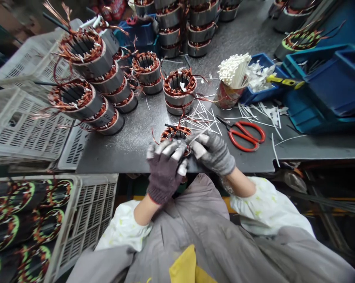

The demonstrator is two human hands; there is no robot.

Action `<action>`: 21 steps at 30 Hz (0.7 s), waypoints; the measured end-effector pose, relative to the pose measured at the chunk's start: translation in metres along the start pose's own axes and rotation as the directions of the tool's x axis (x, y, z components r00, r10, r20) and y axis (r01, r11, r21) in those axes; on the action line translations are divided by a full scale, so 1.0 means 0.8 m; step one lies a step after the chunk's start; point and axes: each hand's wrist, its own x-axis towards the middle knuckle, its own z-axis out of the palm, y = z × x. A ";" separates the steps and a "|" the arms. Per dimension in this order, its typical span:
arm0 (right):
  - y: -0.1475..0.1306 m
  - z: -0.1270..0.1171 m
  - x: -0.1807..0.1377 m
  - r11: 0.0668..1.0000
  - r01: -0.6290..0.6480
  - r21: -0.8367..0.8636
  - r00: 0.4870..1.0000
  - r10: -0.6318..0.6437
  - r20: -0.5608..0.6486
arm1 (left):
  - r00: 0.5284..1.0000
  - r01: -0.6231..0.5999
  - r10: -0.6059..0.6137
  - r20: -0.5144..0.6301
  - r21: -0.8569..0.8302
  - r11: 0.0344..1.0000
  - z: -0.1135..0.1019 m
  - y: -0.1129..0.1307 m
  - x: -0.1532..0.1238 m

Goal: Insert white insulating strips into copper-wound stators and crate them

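Note:
A motor stator (175, 135) with copper windings sits at the near edge of the grey bench, held between both gloved hands. My left hand (165, 167) wraps its fingers round the stator's near left side. My right hand (213, 152) grips the right side, fingertips pinched at the windings beside a thin white strip. Most of the stator's body is hidden behind the gloves. Red-handled scissors (244, 135) lie just right of my right hand.
Loose white strips (201, 116) litter the bench beyond the stator. Another stator (179, 90) stands behind; stacks (90, 80) rise at left. A cup of white sticks (231, 84) and blue bins (328, 84) sit right. White crates (21, 125) lie left, one holding finished stators (26, 228).

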 end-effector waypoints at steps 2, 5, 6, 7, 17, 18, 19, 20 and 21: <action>-0.005 0.000 -0.015 1.000 -0.013 0.021 0.997 0.012 0.070 | 1.000 -0.001 0.001 -0.006 0.063 0.998 -0.010 -0.016 -0.012; -0.008 0.012 -0.022 0.997 -0.065 -0.027 0.991 0.068 0.113 | 1.000 -0.022 0.024 -0.015 0.136 0.990 -0.016 -0.039 -0.014; -0.007 0.016 -0.020 0.996 -0.081 -0.029 0.990 0.084 0.112 | 0.999 -0.045 0.044 0.009 0.150 0.988 -0.016 -0.045 -0.011; -0.004 0.019 -0.017 0.995 -0.095 -0.021 0.989 0.096 0.116 | 0.996 -0.079 0.074 0.041 0.154 0.985 -0.017 -0.049 -0.005; 0.032 -0.015 0.016 0.931 -0.076 0.356 0.938 -0.054 0.342 | 0.887 -0.399 0.430 0.169 -0.188 0.897 -0.030 -0.070 0.034; 0.036 -0.023 0.015 0.908 -0.125 0.399 0.939 -0.021 0.343 | 0.881 -0.408 0.445 0.163 -0.219 0.886 -0.031 -0.073 0.034; 0.042 -0.034 0.015 0.893 -0.177 0.414 0.947 0.039 0.319 | 0.876 -0.419 0.458 0.151 -0.231 0.878 -0.031 -0.077 0.034; 0.050 -0.046 0.017 0.891 -0.223 0.396 0.958 0.125 0.259 | 0.877 -0.427 0.462 0.135 -0.223 0.876 -0.029 -0.079 0.033; 0.060 -0.060 0.021 0.897 -0.263 0.355 0.963 0.222 0.154 | 0.883 -0.428 0.456 0.115 -0.203 0.880 -0.026 -0.081 0.032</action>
